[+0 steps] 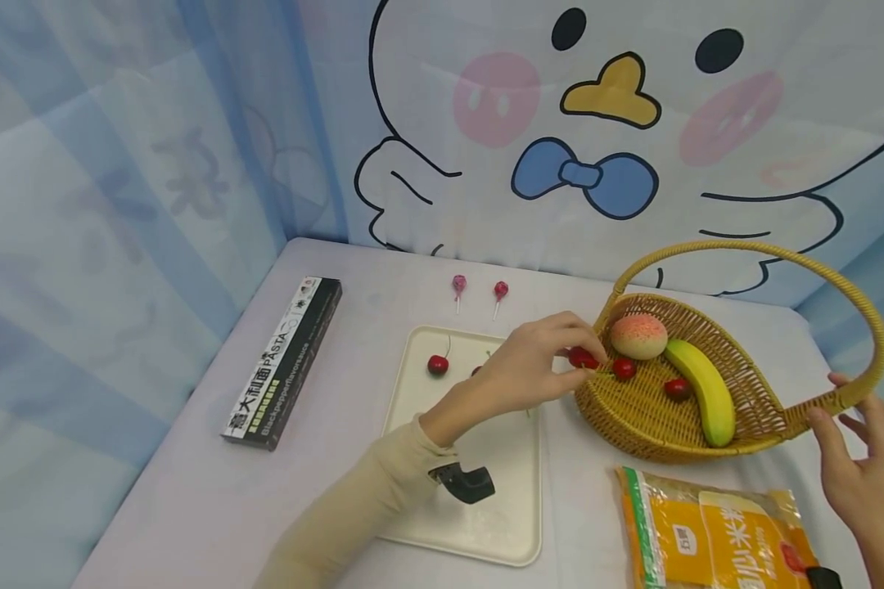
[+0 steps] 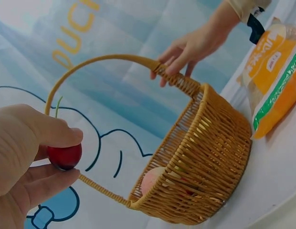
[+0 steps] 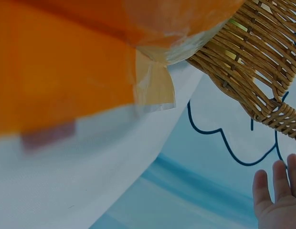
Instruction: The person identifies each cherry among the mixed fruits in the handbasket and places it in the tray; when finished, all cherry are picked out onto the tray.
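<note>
A: Pinching a red cherry (image 1: pixel 582 357) between thumb and fingers, the left hand (image 1: pixel 534 368) sits right at the near rim of the wicker basket (image 1: pixel 637 421). In the left wrist view the cherry (image 2: pixel 65 156) is clamped tight, its green stem sticking up.

B: And the right hand (image 1: pixel 858 462)?

A: At the far end of the basket, where the handle joins the weave. Its fingers are straight and spread, touching the handle but not closed round it.

B: So which step is this, would you say?

A: I'd judge it's the carry: cherry lifted, just crossing into the basket, not yet let go. The next move calls for bringing it over the bare weave beside the two cherries (image 1: pixel 624 367) already inside, clear of the peach (image 1: pixel 638 336) and banana (image 1: pixel 700 391), then parting the fingers.

B: What lies round the basket?

A: Left of it a cream tray (image 1: pixel 511 523) with another cherry (image 1: pixel 438 365); behind the tray two lollipops (image 1: pixel 459 284); further left a black pasta box (image 1: pixel 287 360). In front of the basket, an orange packet (image 1: pixel 714 532) on the desk (image 1: pixel 191 507).
</note>
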A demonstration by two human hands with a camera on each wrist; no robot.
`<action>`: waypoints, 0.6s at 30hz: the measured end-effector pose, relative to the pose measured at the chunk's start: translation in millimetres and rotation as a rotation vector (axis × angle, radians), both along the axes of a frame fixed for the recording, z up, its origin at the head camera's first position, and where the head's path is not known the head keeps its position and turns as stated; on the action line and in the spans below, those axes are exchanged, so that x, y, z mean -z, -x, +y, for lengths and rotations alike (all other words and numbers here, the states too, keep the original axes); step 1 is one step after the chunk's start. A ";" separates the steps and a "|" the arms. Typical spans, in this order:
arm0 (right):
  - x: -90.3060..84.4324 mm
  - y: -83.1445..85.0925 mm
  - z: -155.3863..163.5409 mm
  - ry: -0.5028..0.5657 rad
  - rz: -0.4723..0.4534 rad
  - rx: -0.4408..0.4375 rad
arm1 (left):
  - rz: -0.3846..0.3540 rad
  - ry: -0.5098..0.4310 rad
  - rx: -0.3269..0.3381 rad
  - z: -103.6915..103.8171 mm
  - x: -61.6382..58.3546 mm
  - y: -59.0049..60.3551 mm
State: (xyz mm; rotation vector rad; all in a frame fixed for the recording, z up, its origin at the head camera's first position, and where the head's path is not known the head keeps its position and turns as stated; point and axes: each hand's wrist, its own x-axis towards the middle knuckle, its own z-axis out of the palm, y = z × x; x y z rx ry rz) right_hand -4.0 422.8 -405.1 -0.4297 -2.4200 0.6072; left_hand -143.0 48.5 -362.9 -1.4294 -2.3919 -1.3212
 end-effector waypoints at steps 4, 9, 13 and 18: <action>-0.1 0.6 0.5 0.000 0.014 -0.004 | -0.007 -0.019 0.007 -6.5 0.4 -1.3; 0.3 1.6 0.3 0.016 0.013 0.000 | -0.035 -0.041 0.001 -18.4 1.8 -2.4; 1.2 1.7 0.7 0.020 0.015 0.001 | -0.071 -0.058 -0.007 -29.8 4.3 -4.1; 2.1 1.3 1.2 0.021 0.025 -0.002 | -0.116 -0.084 -0.031 -41.9 8.1 -8.1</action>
